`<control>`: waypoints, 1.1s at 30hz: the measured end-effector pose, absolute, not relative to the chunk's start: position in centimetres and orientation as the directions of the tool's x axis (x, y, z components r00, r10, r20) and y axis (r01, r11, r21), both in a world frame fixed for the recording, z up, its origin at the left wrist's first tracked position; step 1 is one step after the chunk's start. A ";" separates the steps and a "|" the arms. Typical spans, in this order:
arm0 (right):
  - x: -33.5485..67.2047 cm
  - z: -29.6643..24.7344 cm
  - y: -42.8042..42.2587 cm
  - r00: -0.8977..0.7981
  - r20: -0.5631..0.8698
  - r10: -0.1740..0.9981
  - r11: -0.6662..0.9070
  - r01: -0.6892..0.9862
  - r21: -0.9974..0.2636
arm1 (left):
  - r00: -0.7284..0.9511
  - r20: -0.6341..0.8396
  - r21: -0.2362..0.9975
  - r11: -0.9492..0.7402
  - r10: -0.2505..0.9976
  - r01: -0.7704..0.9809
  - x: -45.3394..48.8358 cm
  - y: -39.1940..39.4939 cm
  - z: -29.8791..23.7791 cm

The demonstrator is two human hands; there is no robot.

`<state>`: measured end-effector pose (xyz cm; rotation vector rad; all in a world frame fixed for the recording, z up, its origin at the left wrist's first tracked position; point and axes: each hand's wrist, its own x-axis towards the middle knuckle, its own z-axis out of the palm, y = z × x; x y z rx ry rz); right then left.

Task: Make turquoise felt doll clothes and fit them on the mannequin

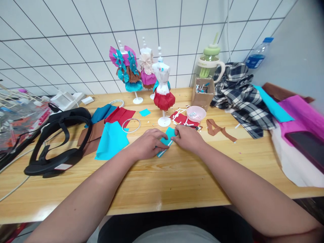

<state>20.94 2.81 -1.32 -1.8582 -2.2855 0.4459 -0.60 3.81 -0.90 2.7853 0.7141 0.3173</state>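
Left hand [149, 144] first: its fingers are stretched out and a little apart, lying on a small piece of teal crepe paper [169, 134] rather than gripping it. Right hand [188, 137] has thumb and curled index closed in a pinch on the paper's near right edge. The piece lies slanted on the table [157, 182], right below the white mini dress form [162, 82] with the red skirt. There's a thin white strip [170, 143] along its edge, but the left fingers cover most of the middle, so I can't tell how it's folded.

Writing-wise, not much luck. The green-lidded tumbler [208, 63] has lettering on its pale band, too blurry to read. Same with the blue label on the bottle [254, 61], and the white sticker on the black headset [34, 167] is tiny.

Dark scissors handles [194, 127] poke out just beyond the right hand, the rest hard to make out. Behind the red-skirted form, another one [146, 62] is partly hidden. Far right, a dark phone [307, 148] gets cut off by the frame.
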 end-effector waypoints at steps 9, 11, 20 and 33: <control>21.8 -1.3 2.4 -0.456 0.154 0.876 0.480 0.805 -0.349 | 0.861 0.168 0.349 -0.846 0.479 0.403 -1.1 4.0 -0.9; 22.0 -1.3 2.3 -0.502 0.101 0.859 0.504 0.795 -0.338 | 0.848 0.174 0.370 -0.832 0.500 0.414 -1.3 4.1 -0.9; 21.7 -0.4 1.1 -0.327 -0.072 0.942 0.290 0.905 -0.312 | 0.695 0.235 0.423 -0.715 0.680 0.557 -0.9 4.4 -1.5; 22.3 -0.6 1.4 -0.283 -0.099 0.954 0.241 0.920 -0.308 | 0.577 0.230 0.440 -0.612 0.784 0.657 -1.4 4.7 -1.6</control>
